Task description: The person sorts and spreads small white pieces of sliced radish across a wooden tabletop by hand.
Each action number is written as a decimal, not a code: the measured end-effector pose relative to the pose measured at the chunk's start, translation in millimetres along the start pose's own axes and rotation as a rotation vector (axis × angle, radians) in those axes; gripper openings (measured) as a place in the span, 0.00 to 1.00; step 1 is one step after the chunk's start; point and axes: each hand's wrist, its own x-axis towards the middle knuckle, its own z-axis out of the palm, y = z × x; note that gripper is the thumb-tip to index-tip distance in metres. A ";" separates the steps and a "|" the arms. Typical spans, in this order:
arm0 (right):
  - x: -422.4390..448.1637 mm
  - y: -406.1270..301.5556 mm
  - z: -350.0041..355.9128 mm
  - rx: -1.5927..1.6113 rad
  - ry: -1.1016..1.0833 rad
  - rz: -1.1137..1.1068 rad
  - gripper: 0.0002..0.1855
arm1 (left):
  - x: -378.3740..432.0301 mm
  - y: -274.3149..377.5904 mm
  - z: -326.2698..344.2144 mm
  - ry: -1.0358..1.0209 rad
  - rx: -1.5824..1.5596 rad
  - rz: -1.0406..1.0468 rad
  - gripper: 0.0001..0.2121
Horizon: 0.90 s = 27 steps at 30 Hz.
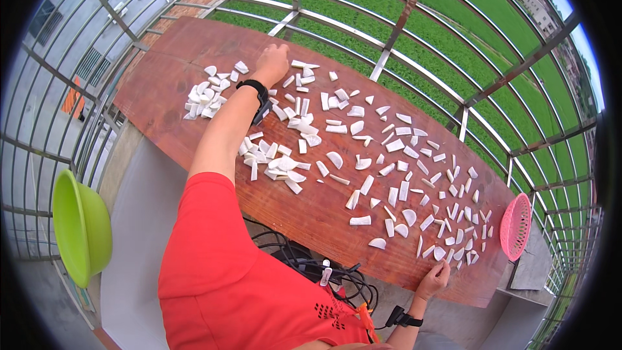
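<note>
Many cut white vegetable pieces, radish-like, lie across a reddish-brown wooden tabletop (291, 214). My left hand (273, 62) reaches to the far edge of the board, back upward and fingers curled. Whatever may be under those fingers is hidden. Beside it on the left is a dense heap of white pieces (206, 97); another heap (277, 160) lies nearer, right of my forearm. My right hand (434, 279) is at the near edge toward the right, thumb and fingertips drawn together beside spread-out pieces (439, 253). Whether it pinches one is too small to tell.
A pink plastic basket (516, 227) stands tilted at the board's right end. To the left is a green plastic basin (82, 228). Metal railing (384, 61) runs behind the board. Black cables (291, 253) hang below the near edge.
</note>
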 end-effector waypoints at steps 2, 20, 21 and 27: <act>0.0 1.5 1.0 -0.022 0.006 -0.009 0.08 | 7.1 2.7 6.8 -0.098 0.012 0.164 0.10; 1.1 -1.7 0.0 -0.106 -0.018 -0.018 0.08 | 6.3 36.5 10.4 -0.193 -0.172 0.105 0.10; 1.5 -0.2 0.9 -0.107 -0.015 -0.028 0.08 | 8.2 36.0 16.1 -0.204 -0.162 0.075 0.11; 1.7 -1.6 0.3 -0.097 -0.014 -0.013 0.09 | 16.0 42.6 24.5 -0.269 -0.113 -0.127 0.14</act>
